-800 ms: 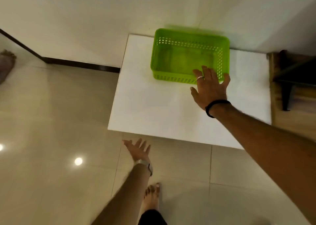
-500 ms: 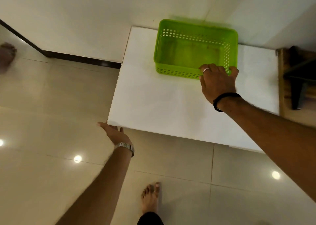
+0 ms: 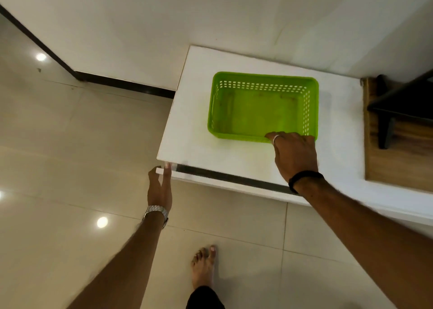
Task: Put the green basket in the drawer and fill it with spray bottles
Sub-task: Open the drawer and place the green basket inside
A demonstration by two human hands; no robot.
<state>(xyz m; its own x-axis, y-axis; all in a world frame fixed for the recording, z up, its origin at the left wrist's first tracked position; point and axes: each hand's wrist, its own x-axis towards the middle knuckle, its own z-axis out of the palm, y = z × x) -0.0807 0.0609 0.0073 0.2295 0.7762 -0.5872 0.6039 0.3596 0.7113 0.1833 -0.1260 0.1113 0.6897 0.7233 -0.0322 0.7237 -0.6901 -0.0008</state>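
On the worktop (image 3: 339, 130): green basket (image 3: 262, 107), empty.
Right hand (image 3: 295, 155): clasps basket's near rim.
Left hand (image 3: 160, 186): pinches drawer (image 3: 222, 179) front.
Risk: one-handed lift may tilt basket.

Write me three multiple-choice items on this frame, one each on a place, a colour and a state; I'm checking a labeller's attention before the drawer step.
1. Where does the basket stand?
A. On the floor tiles
B. On the white cabinet top
C. On the wooden shelf to the right

2. What colour is the band on the right wrist?
A. Black
B. Silver
C. Red

3. What is in the basket?
A. Two spray bottles
B. A folded cloth
C. Nothing

Answers:
1 B: the green basket rests on the white cabinet top, near the wall.
2 A: the right hand, its fingers on the basket's near rim, wears a black band; the silver watch is on the left hand, which is at the top's front corner.
3 C: its bare green floor shows all over.
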